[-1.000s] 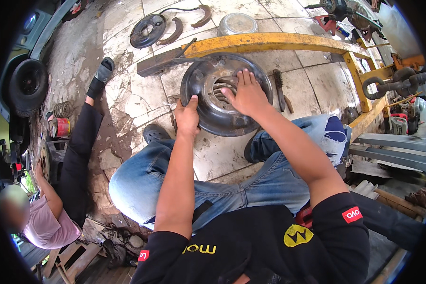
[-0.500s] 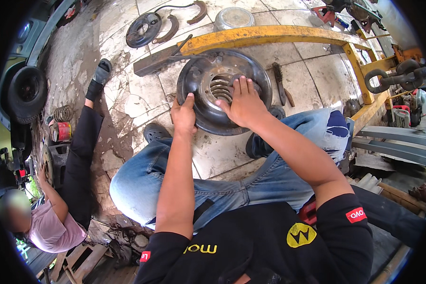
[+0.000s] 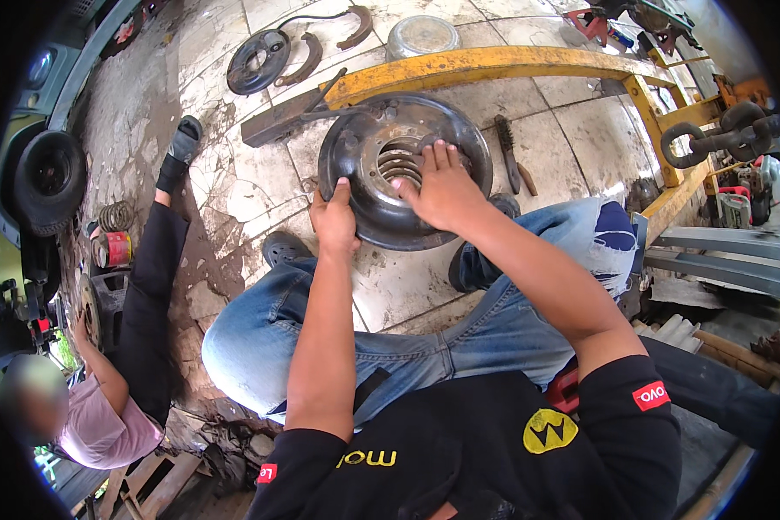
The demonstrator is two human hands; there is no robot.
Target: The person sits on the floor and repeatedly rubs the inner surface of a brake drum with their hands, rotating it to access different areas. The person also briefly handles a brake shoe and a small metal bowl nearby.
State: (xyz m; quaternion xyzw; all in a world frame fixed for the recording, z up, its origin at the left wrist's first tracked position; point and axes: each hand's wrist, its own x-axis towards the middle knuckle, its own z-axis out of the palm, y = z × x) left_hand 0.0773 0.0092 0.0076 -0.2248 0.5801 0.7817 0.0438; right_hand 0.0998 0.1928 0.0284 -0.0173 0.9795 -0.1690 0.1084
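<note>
A round black brake backing plate (image 3: 364,212) with a large centre hole lies in front of my shins. Through that hole a metal coil spring (image 3: 399,165) shows. My left hand (image 3: 334,217) grips the plate's near left rim, thumb on top and the other fingers hidden below. Across the plate's right side lies my right hand (image 3: 445,191), its fingers stretched out flat and its thumb over the hole's edge. Something dark shows beside the right fingertips; I cannot tell whether it is a separate piece under them.
Beyond the plate runs a yellow metal frame (image 3: 494,62). A wire brush (image 3: 505,139) lies to the right. Farther off are another backing plate (image 3: 258,62), curved brake shoes (image 3: 302,61) and a round metal pan (image 3: 423,37). A person (image 3: 104,416) sits at left near a tyre (image 3: 50,173).
The view has shifted slightly. Both hands keep nearly the same places on the backing plate; no clear change in grip shows.
</note>
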